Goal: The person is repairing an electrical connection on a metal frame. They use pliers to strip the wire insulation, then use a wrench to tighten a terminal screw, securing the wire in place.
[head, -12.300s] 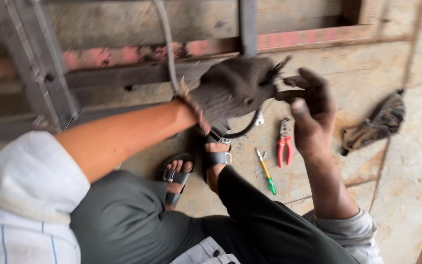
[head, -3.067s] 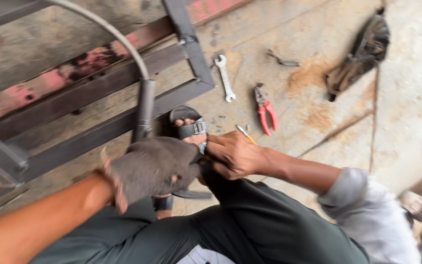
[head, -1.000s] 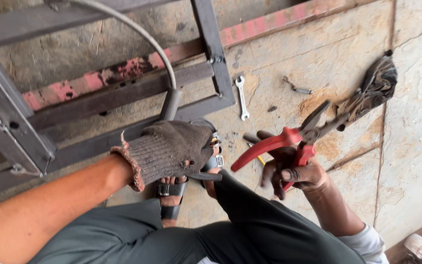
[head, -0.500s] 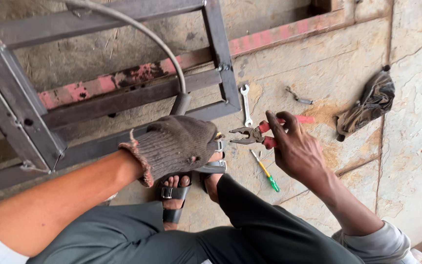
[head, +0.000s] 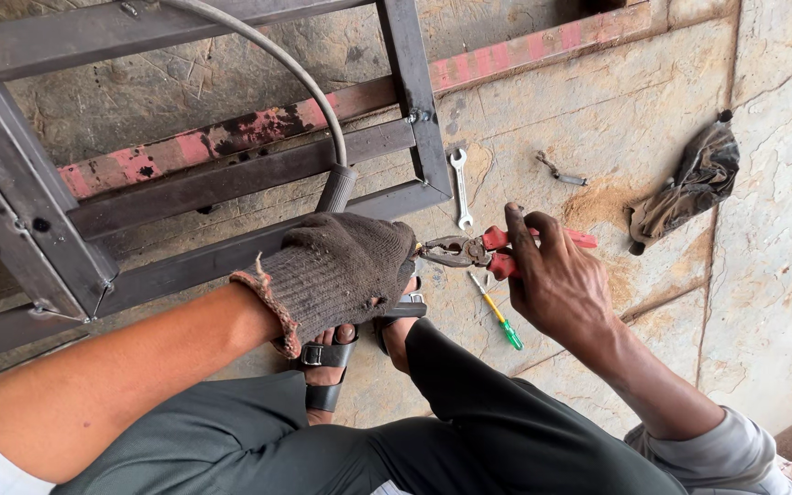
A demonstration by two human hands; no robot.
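Red pliers (head: 492, 249): now level, jaws brought in against the gloved fist, just right of the steel frame (head: 414, 110).
Right hand (head: 556, 280): bare, clamped on the red handles.
Left hand (head: 346, 266): gloved, closed beside the grey cable (head: 323, 119); contents hidden.
Change: half a second ago the pliers stood slightly farther right.
Floor: spanner (head: 458, 183), green screwdriver (head: 499, 316) and spare glove (head: 689, 183) lie right of the frame.
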